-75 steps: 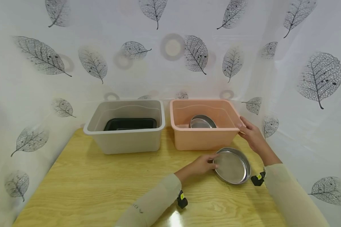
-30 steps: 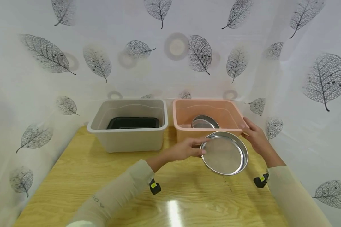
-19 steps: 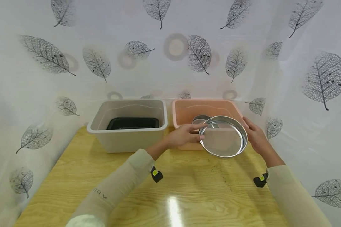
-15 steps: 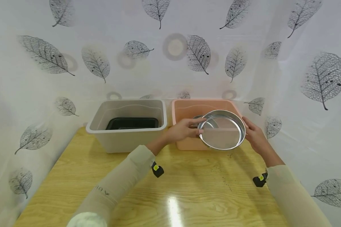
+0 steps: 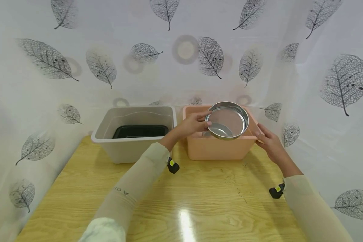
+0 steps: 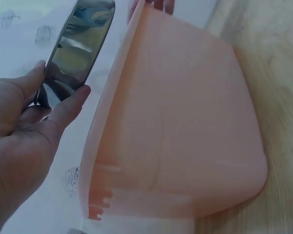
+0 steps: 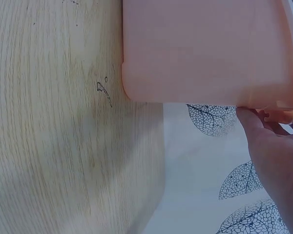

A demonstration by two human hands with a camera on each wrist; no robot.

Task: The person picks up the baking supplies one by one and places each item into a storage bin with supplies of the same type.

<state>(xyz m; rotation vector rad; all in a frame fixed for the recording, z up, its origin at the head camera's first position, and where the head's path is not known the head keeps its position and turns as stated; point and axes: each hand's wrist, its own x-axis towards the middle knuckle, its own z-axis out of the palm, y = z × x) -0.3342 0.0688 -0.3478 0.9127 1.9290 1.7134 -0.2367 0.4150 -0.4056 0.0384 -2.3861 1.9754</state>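
Note:
My left hand pinches the left edge of a round metal sieve between thumb and fingers. The sieve is tilted and held above the pink plastic bin; its fine mesh lets the bin show through. In the left wrist view the sieve appears edge-on, beside the bin's rim and apart from it. A second round metal sieve lies inside the pink bin, mostly behind the held one. My right hand grips the bin's front right rim, with the thumb against the outer wall in the right wrist view.
Left of the pink bin stands a grey bin with a black rectangular pan inside. Both bins sit at the back of a wooden table. A leaf-patterned curtain hangs behind and at both sides.
My left hand has lifted the sieve from the table in front of the pink bin, up and back over it. My right hand has stayed on the bin's rim.

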